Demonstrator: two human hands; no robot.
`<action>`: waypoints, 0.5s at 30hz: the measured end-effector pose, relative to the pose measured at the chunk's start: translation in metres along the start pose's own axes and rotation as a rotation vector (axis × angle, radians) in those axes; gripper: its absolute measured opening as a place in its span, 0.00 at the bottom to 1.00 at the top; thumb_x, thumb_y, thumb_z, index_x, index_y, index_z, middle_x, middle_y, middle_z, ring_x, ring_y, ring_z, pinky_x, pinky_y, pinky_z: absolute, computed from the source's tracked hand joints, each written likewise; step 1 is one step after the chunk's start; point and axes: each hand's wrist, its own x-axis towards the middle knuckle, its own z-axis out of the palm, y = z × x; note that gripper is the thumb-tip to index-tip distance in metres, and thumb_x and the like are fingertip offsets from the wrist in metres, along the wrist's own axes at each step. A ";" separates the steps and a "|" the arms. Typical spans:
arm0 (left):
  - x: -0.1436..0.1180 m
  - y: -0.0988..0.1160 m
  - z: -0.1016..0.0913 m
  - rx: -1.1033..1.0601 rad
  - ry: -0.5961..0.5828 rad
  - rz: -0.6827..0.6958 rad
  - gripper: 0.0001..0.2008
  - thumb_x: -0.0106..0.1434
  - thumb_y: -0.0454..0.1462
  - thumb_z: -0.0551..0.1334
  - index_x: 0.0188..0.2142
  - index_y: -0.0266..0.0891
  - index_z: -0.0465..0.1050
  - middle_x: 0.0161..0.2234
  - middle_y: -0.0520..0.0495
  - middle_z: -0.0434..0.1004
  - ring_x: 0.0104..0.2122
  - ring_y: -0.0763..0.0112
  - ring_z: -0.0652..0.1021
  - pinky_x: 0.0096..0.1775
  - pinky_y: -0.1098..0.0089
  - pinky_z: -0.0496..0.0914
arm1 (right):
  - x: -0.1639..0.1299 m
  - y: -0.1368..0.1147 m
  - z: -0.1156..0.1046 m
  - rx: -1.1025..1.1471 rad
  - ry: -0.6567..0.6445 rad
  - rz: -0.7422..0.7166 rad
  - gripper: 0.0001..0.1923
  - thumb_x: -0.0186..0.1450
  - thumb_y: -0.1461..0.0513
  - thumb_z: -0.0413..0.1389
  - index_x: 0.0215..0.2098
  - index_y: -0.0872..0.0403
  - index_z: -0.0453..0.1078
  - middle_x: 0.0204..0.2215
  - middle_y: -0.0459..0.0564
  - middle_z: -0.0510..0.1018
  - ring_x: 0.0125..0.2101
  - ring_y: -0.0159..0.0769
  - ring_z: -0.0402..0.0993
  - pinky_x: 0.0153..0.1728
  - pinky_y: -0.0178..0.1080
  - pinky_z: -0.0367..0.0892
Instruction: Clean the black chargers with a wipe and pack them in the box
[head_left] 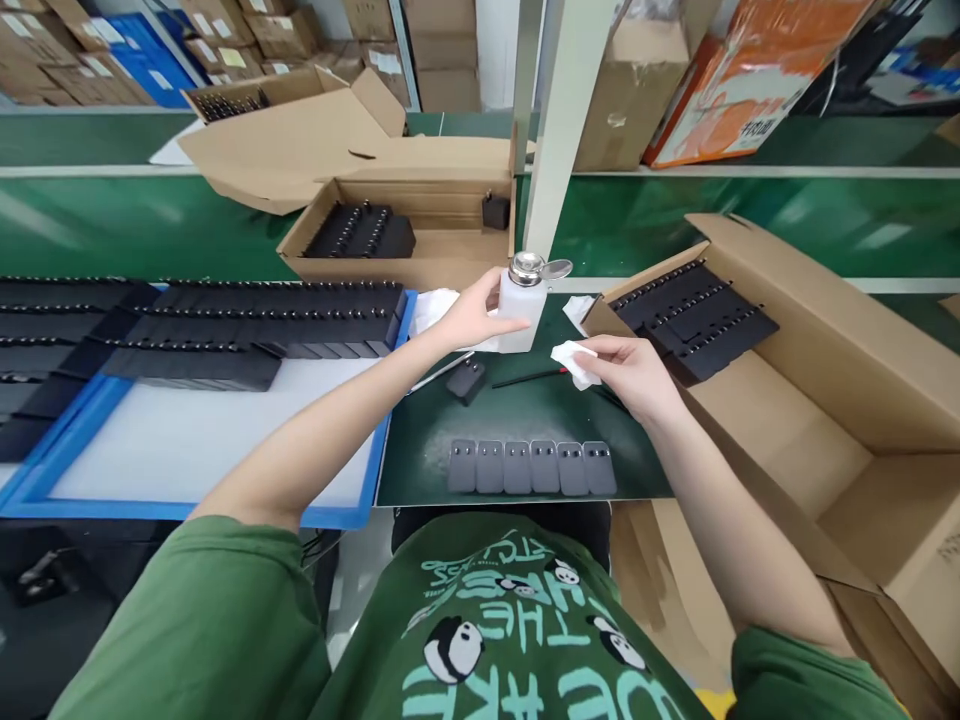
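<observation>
The left hand (474,315) is gripping a white bottle (523,315). The right hand (636,376) is pinching a crumpled white wipe (574,364). Six gray pieces (517,470) are lying in a row.

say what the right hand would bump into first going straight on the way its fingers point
Probably the white bottle, held in the left hand; the white wipe pinched in the right hand would touch it first. Depth is unclear from this one view, so it might pass in front.
</observation>
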 end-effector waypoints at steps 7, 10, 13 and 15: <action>-0.114 0.100 0.000 0.381 0.123 0.478 0.19 0.69 0.41 0.60 0.57 0.39 0.67 0.57 0.40 0.76 0.60 0.59 0.73 0.63 0.56 0.65 | -0.017 -0.006 0.013 -0.242 -0.218 -0.190 0.08 0.59 0.61 0.66 0.38 0.50 0.83 0.36 0.49 0.79 0.33 0.35 0.74 0.31 0.37 0.66; -0.155 0.129 0.034 0.459 -0.210 0.787 0.15 0.72 0.37 0.55 0.54 0.40 0.74 0.59 0.46 0.76 0.59 0.64 0.74 0.60 0.61 0.68 | -0.011 -0.011 0.042 -0.351 -0.519 -0.504 0.10 0.65 0.66 0.58 0.41 0.52 0.81 0.38 0.50 0.78 0.35 0.32 0.74 0.33 0.36 0.66; -0.162 0.121 0.064 0.520 -0.319 0.795 0.20 0.73 0.35 0.51 0.62 0.41 0.69 0.65 0.48 0.69 0.63 0.65 0.71 0.62 0.62 0.66 | -0.005 -0.016 0.076 -0.389 -0.779 -0.677 0.12 0.69 0.66 0.51 0.39 0.56 0.78 0.39 0.52 0.76 0.37 0.32 0.72 0.35 0.35 0.67; -0.159 0.107 0.074 0.560 -0.369 0.747 0.23 0.74 0.34 0.48 0.66 0.40 0.64 0.67 0.51 0.66 0.65 0.68 0.68 0.65 0.64 0.62 | -0.002 -0.021 0.093 -0.483 -0.945 -0.556 0.12 0.72 0.64 0.48 0.38 0.56 0.74 0.37 0.50 0.74 0.34 0.32 0.69 0.33 0.35 0.65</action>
